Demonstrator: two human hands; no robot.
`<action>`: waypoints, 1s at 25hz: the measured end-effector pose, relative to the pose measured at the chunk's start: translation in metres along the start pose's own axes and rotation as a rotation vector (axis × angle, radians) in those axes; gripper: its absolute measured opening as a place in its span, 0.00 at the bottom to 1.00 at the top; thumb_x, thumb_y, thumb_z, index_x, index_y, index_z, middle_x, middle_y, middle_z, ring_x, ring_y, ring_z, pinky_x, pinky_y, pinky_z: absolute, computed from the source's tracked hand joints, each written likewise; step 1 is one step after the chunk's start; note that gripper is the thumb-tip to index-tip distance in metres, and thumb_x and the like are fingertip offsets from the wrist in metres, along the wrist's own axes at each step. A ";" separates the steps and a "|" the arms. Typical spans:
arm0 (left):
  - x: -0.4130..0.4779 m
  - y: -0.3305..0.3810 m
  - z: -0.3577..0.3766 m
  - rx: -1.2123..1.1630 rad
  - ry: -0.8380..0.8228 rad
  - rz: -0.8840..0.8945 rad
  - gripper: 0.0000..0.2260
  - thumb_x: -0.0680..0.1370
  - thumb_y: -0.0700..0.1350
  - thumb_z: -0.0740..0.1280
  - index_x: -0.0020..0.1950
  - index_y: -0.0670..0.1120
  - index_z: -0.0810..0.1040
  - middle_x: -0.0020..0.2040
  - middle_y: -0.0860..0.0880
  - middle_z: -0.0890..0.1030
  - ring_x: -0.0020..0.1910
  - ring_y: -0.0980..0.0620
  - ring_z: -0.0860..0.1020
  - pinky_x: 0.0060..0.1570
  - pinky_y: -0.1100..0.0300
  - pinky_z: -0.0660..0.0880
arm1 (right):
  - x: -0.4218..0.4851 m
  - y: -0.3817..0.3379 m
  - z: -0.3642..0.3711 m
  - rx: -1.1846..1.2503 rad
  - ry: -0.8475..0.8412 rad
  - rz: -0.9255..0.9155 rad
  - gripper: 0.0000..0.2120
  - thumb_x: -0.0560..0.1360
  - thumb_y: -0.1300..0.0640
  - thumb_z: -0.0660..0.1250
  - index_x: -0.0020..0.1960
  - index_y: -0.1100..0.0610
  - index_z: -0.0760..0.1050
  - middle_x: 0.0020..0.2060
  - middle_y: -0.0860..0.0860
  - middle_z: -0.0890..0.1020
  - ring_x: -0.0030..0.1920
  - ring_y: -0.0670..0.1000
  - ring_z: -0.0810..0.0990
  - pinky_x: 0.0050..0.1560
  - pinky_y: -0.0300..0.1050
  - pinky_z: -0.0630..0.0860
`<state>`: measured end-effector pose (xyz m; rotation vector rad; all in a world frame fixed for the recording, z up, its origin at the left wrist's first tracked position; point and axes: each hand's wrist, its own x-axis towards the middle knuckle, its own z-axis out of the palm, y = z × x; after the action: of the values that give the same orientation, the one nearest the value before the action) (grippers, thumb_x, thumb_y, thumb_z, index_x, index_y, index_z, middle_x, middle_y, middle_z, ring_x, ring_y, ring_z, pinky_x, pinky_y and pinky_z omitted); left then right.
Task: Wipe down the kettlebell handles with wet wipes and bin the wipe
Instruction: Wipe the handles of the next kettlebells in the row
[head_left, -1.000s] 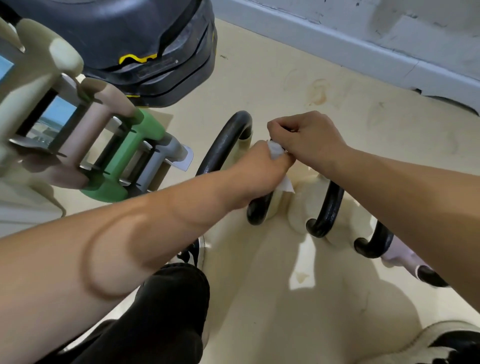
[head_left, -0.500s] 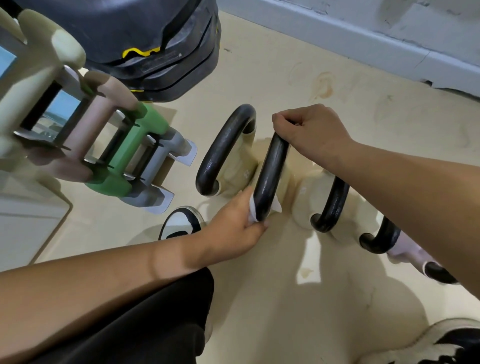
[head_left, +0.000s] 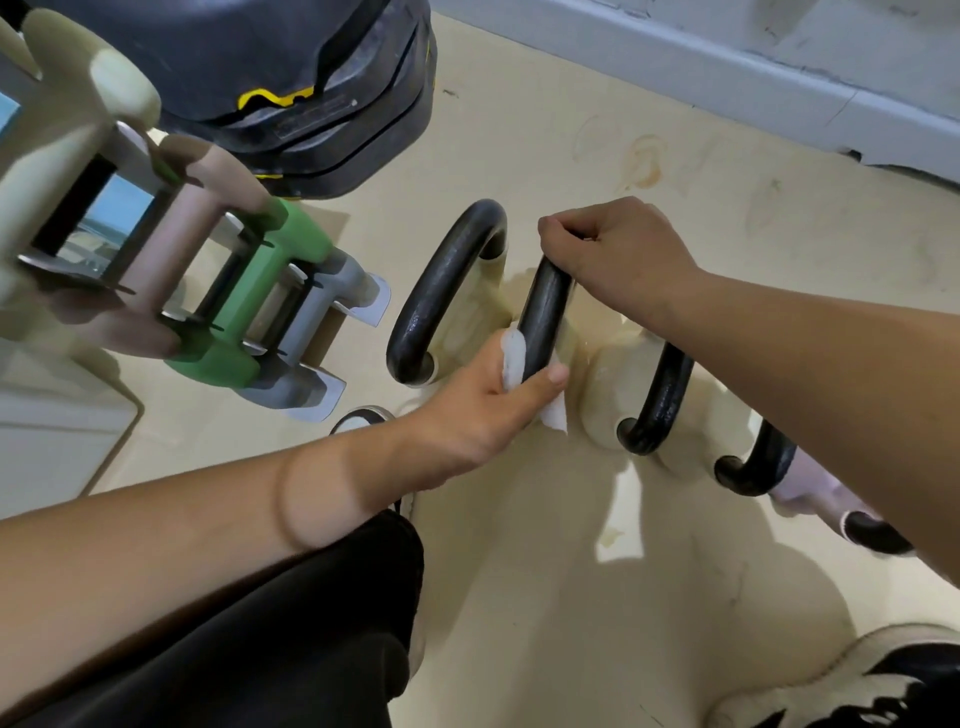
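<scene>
Several cream kettlebells with black handles stand in a row on the floor. My left hand (head_left: 488, 395) grips a white wet wipe (head_left: 514, 358) wrapped round the lower part of the second handle (head_left: 543, 312). My right hand (head_left: 618, 254) holds the top of that same handle, fingers curled over it. The first handle (head_left: 441, 291) stands bare to the left. Two more handles, the third handle (head_left: 660, 400) and the fourth handle (head_left: 758, 462), lie under my right forearm. No bin is in view.
A rack of dumbbells in cream, pink, green (head_left: 249, 306) and grey stands at the left. A dark machine base (head_left: 291, 78) sits behind it. A grey skirting wall (head_left: 727, 67) runs along the back. My shoes (head_left: 831, 680) and dark trouser leg are near the front.
My left hand slid the wipe from the top of the second handle down to its lower part. My right hand let go of the wipe and took hold of the handle's top.
</scene>
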<state>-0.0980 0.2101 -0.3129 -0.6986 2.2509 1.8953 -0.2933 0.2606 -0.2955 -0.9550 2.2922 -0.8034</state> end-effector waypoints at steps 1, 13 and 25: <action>-0.010 -0.003 0.000 0.087 0.036 0.027 0.18 0.87 0.50 0.57 0.45 0.47 0.82 0.42 0.42 0.75 0.38 0.50 0.73 0.43 0.57 0.72 | 0.000 0.001 0.002 -0.008 -0.005 0.000 0.22 0.77 0.40 0.59 0.27 0.48 0.71 0.19 0.45 0.68 0.26 0.48 0.66 0.35 0.45 0.68; 0.011 -0.012 0.008 1.664 -0.041 0.839 0.20 0.80 0.35 0.53 0.44 0.40 0.84 0.42 0.41 0.82 0.56 0.37 0.80 0.75 0.37 0.64 | -0.002 -0.005 -0.028 -0.133 -0.303 -0.050 0.24 0.82 0.39 0.58 0.73 0.49 0.73 0.72 0.50 0.75 0.73 0.50 0.70 0.67 0.37 0.63; 0.007 -0.013 -0.011 1.283 0.186 0.826 0.17 0.83 0.41 0.60 0.68 0.35 0.79 0.72 0.37 0.75 0.76 0.38 0.69 0.75 0.39 0.63 | -0.002 -0.003 -0.026 -0.028 -0.292 0.020 0.24 0.80 0.38 0.62 0.73 0.44 0.73 0.70 0.42 0.76 0.67 0.39 0.71 0.64 0.33 0.61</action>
<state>-0.0971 0.1963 -0.3247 0.3172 3.3671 0.0713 -0.3078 0.2685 -0.2749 -0.9892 2.0616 -0.5814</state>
